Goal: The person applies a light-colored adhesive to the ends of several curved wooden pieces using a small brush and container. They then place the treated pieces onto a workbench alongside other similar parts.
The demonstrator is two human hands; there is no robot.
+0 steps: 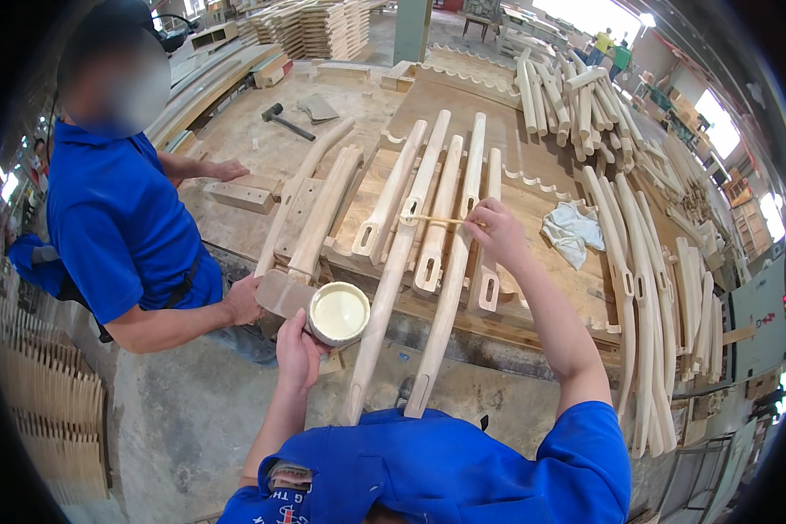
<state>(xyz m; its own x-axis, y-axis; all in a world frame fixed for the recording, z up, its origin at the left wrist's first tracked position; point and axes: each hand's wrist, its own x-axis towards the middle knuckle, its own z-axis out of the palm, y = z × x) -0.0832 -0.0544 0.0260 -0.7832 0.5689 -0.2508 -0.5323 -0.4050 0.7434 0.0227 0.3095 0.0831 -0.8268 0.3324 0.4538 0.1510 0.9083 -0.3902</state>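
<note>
My left hand [298, 353] is closed round the side of a round pot [322, 335] of pale cream liquid, held level off the near edge of the bench. My right hand [496, 230] pinches a thin, light-coloured stick [440, 219] that points left. Its tip is at the slot in a long wooden chair leg [391, 288]; whether it enters the slot I cannot tell. A second long leg [446, 319] passes under the stick, close to my right fingers. Shorter slotted wooden pieces [439, 214] lie beside these two, with their slotted ends toward me.
A co-worker in blue [122, 218] stands at the left, one hand on a wooden block [286, 292]. A mallet [288, 121] lies at the back of the bench, a white cloth [573, 232] at the right. Curved legs [644, 306] overhang the right edge; more wood is piled behind.
</note>
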